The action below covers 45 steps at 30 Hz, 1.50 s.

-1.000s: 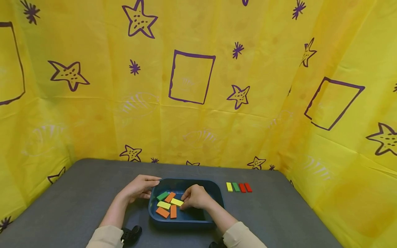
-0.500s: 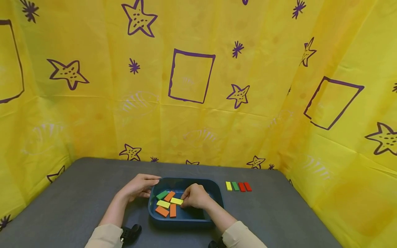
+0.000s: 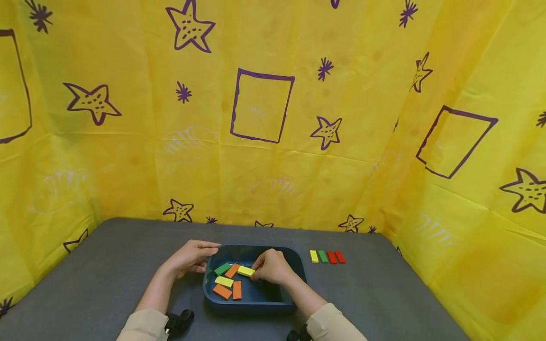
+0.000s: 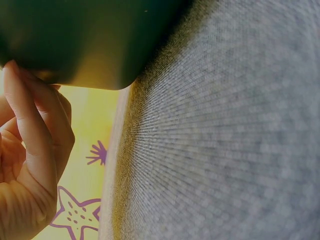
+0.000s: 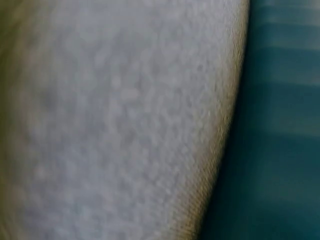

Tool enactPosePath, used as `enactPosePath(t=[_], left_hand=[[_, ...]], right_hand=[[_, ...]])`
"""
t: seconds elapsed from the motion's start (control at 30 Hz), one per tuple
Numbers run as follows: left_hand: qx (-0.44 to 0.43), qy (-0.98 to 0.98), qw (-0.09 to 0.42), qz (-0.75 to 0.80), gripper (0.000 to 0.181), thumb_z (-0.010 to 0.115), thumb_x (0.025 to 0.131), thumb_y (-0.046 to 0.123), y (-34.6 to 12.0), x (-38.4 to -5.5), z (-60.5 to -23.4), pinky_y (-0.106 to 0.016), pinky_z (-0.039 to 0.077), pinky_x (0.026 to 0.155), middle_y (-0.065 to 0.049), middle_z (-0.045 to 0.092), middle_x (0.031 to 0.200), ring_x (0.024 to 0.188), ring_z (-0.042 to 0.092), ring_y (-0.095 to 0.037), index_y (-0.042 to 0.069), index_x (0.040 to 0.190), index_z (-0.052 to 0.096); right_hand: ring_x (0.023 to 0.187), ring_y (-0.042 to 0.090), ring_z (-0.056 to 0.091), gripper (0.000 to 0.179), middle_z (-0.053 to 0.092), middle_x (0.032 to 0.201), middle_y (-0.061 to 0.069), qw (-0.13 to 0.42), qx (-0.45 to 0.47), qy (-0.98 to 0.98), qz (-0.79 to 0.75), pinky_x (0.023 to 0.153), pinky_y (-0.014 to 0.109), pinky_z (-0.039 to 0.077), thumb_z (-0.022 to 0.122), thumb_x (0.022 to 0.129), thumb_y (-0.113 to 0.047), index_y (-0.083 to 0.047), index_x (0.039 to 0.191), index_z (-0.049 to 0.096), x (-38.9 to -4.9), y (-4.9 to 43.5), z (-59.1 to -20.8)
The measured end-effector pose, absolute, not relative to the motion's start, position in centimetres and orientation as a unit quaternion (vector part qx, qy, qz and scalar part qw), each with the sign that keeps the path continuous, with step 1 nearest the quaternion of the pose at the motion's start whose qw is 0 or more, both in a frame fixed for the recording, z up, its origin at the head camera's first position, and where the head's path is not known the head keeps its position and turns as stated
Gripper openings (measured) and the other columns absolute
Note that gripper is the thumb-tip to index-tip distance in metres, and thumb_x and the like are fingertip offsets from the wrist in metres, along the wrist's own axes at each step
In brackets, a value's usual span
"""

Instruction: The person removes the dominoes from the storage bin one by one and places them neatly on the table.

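A dark blue plastic tub [image 3: 251, 307] sits on the table, holding several small domino-like blocks. My left hand [image 3: 192, 258] grips its far left corner, thumb along the rim and fingers against the outer wall; the left wrist view shows bent fingers [image 4: 37, 120] right at the tub [image 4: 100, 40]. Inside the tub, my right hand [image 3: 273, 267] pinches the right end of a yellow block [image 3: 245, 271]; its fingertips are partly hidden. Around it lie a green block [image 3: 222, 269], another yellow block [image 3: 223, 282] and orange blocks [image 3: 237, 290]. The right wrist view holds only blurred tub wall [image 5: 275, 150] and tabletop.
Right of the tub, a row on the grey table [image 3: 375, 289] has a yellow block [image 3: 313, 256], a green block [image 3: 323, 256] and two red blocks [image 3: 335, 257]. Yellow patterned cloth [image 3: 273, 189] rises behind the table and along both sides.
The pinched yellow block has shifted slightly away and to the right with my right hand, off the orange block in front of it. My left hand stays at the tub's corner.
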<state>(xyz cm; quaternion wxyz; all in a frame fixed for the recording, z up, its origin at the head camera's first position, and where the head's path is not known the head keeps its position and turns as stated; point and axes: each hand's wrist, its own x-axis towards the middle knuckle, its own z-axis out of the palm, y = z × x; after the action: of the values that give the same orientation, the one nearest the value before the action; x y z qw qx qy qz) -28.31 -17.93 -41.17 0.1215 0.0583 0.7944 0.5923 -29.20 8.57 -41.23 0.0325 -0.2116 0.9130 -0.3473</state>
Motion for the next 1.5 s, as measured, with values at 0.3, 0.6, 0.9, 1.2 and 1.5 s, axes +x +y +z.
enactPosePath(t=[0.3, 0.6, 0.9, 1.2, 1.5], left_hand=[[0.055, 0.792, 0.125, 0.595, 0.054, 0.060, 0.099, 0.029, -17.9, -28.4, -41.2, -0.022, 0.056, 0.060, -0.002, 0.072, 0.094, 0.059, 0.058, -0.008, -0.002, 0.142, 0.050], [0.053, 0.792, 0.128, 0.595, 0.054, 0.059, 0.099, 0.029, -17.9, -28.3, -41.1, -0.022, 0.055, 0.060, -0.002, 0.072, 0.095, 0.059, 0.057, -0.008, -0.001, 0.143, 0.050], [0.061, 0.790, 0.129, 0.596, 0.054, 0.058, 0.100, 0.028, -17.9, -28.3, -41.0, -0.021, 0.055, 0.059, 0.000, 0.071, 0.094, 0.059, 0.057, -0.007, -0.002, 0.143, 0.048], [0.062, 0.789, 0.130, 0.597, 0.054, 0.058, 0.099, 0.028, -18.0, -28.2, -41.1, -0.021, 0.055, 0.059, -0.001, 0.072, 0.094, 0.059, 0.056, -0.008, -0.002, 0.143, 0.049], [0.059, 0.791, 0.128, 0.596, 0.054, 0.059, 0.099, 0.029, -18.0, -28.3, -41.1, -0.021, 0.054, 0.059, -0.002, 0.071, 0.096, 0.058, 0.055, -0.008, -0.001, 0.143, 0.049]], right_hand=[[0.056, 0.008, 0.059, 0.012, 0.075, 0.072, 0.005, 0.015, -0.206, 0.907, -0.368, 0.052, 0.024, 0.049, 0.084, 0.072, -0.010, -0.005, 0.081, 0.079, -29.8, 9.2, -40.5], [0.055, 0.008, 0.064, 0.017, 0.076, 0.074, 0.008, -0.003, -0.200, 0.899, -0.391, 0.053, 0.024, 0.053, 0.084, 0.072, -0.013, -0.004, 0.085, 0.080, -30.3, 10.5, -39.4], [0.057, 0.009, 0.065, 0.019, 0.077, 0.078, 0.008, -0.028, -0.169, 0.899, -0.404, 0.054, 0.025, 0.053, 0.085, 0.073, -0.017, -0.007, 0.088, 0.080, -30.9, 11.9, -38.5], [0.061, 0.013, 0.071, 0.020, 0.077, 0.080, 0.012, -0.062, -0.140, 0.887, -0.437, 0.056, 0.024, 0.057, 0.084, 0.071, -0.012, -0.004, 0.089, 0.079, -31.5, 13.5, -38.4], [0.058, 0.009, 0.066, 0.017, 0.077, 0.080, 0.009, -0.109, -0.095, 0.884, -0.445, 0.056, 0.023, 0.054, 0.085, 0.071, -0.015, -0.008, 0.086, 0.079, -32.4, 15.2, -38.8]])
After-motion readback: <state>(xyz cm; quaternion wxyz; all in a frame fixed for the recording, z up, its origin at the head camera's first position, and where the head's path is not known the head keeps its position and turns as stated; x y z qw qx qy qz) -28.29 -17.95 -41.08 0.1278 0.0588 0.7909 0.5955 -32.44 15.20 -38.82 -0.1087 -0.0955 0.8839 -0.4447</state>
